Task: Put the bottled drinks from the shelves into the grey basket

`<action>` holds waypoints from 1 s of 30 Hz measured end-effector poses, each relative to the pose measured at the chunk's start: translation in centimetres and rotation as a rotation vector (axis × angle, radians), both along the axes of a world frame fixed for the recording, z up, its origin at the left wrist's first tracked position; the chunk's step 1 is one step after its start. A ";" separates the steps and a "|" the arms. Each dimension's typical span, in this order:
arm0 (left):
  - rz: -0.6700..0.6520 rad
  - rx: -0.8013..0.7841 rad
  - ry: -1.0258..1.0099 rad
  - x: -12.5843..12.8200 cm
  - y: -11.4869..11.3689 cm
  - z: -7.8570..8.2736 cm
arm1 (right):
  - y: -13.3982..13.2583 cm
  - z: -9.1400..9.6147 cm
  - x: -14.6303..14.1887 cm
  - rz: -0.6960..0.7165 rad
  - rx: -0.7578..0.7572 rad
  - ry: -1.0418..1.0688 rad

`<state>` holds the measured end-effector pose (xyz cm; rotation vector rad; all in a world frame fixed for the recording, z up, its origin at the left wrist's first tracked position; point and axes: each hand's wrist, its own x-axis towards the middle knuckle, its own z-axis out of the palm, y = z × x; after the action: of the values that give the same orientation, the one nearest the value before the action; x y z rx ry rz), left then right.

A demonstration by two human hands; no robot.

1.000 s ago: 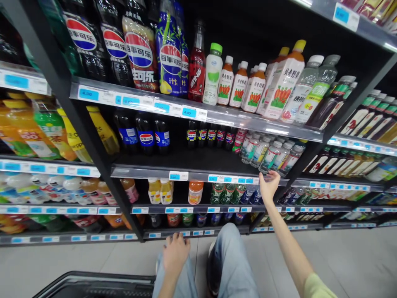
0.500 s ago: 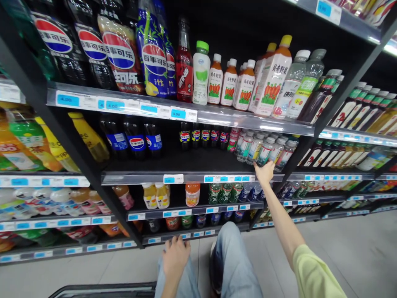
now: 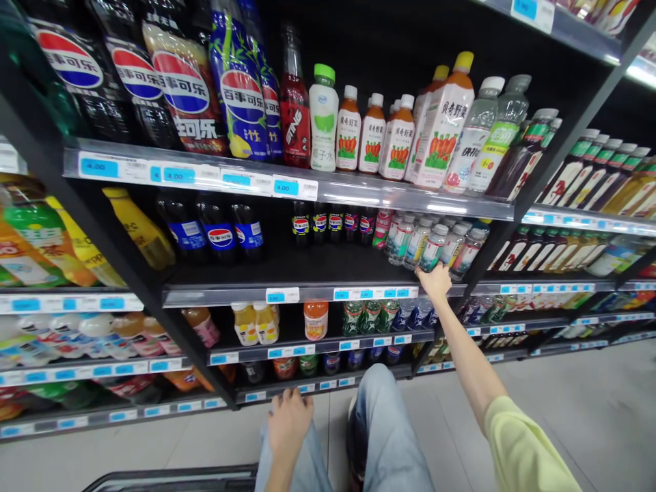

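Note:
My right hand (image 3: 435, 281) reaches to the front right of the middle shelf. Its thumb and fingers are at the base of a small clear bottle (image 3: 433, 249) with a teal label and a clear cap, with the thumb on the left side; the fingertips are partly hidden. Similar bottles stand close around it, among them one with a yellow label (image 3: 417, 244) and one with a red-pink label (image 3: 468, 251). My left hand (image 3: 291, 418) rests on my left knee, fingers lying loosely over the jeans and holding nothing.
The shelf above, with its clear front rail (image 3: 359, 190), holds cola bottles (image 3: 240, 99) and carrot juice bottles (image 3: 443, 130). Small cola bottles (image 3: 220, 229) stand farther left on the middle shelf. A slanting black upright (image 3: 543, 164) is right of my hand. A dark basket rim (image 3: 174, 476) shows below.
The view has shifted slightly, so the shelves sit a little farther left. My right hand stays at the same bottle, and my left hand remains on the knee.

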<state>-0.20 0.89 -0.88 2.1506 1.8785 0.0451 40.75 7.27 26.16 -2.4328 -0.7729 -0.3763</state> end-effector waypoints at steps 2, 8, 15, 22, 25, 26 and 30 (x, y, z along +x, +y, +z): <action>0.000 -0.003 -0.002 0.0 0.0 -0.1 | 0.0 -0.2 0.0 0.018 0.017 0.006; 0.009 -0.031 0.036 0.1 0.1 -0.8 | -0.2 -1.3 -0.1 0.075 0.166 0.025; 0.029 -0.013 -0.005 0.3 -0.1 -0.6 | -2.8 -2.6 -2.1 0.258 0.565 0.124; 0.048 -0.004 -0.010 0.9 -0.3 0.1 | -8.1 -10.6 -9.3 0.440 0.794 0.366; 0.050 -0.035 -0.022 1.1 -0.5 0.9 | -10.9 -15.8 -12.5 0.454 0.699 0.500; 0.052 -0.046 -0.026 1.2 -0.6 1.2 | -11.9 -17.3 -13.6 0.465 0.649 0.550; 0.054 -0.075 -0.039 1.5 -0.9 1.9 | -15.0 -22.4 -17.5 0.497 0.463 0.660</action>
<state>1.26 -0.04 1.01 2.0352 1.8854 0.0275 23.20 -7.77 3.74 -1.6882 -0.8290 0.3873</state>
